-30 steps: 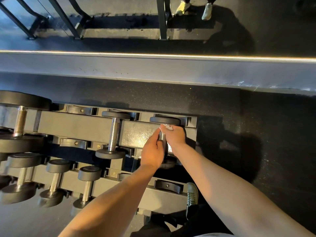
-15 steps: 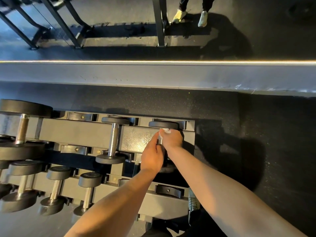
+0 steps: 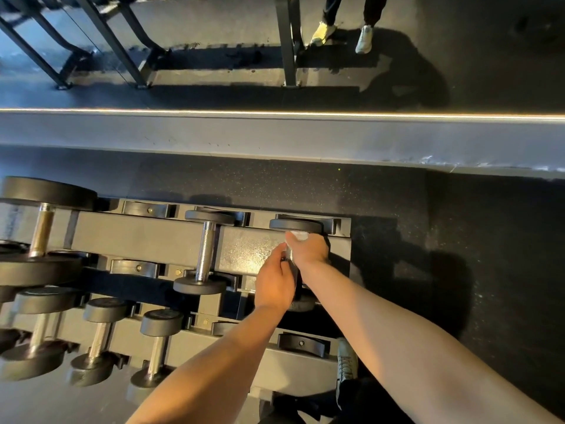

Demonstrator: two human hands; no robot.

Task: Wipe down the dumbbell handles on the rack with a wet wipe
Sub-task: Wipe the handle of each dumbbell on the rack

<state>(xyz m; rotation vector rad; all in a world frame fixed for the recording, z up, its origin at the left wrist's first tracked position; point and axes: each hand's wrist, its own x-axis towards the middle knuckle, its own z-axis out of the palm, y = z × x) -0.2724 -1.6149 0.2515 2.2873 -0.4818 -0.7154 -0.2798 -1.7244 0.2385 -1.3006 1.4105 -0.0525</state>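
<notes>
A grey two-tier dumbbell rack stands below me. Its rightmost upper dumbbell has a black head at the far end and a metal handle mostly hidden by my hands. My right hand grips the top of that handle with a white wet wipe poking out above the fingers. My left hand lies against the lower part of the same handle, fingers curled toward it. A second small dumbbell rests just to the left, handle bare.
Several larger dumbbells fill the rack's left side and lower tier. A low grey ledge with a lit strip runs behind the rack. Beyond it stand machine frames and a person's legs. My own shoe shows below.
My right hand has slid a little up the handle toward the far head, with the wipe still in it. The left hand stays on the lower part of the handle.
</notes>
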